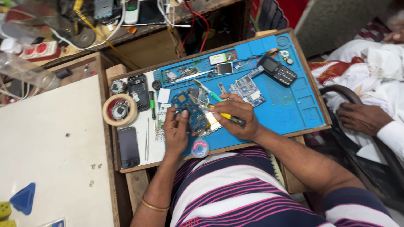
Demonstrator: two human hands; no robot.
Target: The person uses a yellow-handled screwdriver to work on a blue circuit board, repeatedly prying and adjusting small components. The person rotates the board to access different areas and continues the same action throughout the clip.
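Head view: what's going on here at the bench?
A person sits at a blue repair mat working on a phone circuit board. The left hand steadies the board while the right hand holds a yellow-handled screwdriver to it. A keypad phone, another board, a tape roll and tweezers lie around. Another person's hand rests at the right.

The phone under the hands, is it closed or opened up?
Opened up: the left hand steadies its bare blue circuit board while the right hand holds a yellow-handled screwdriver.
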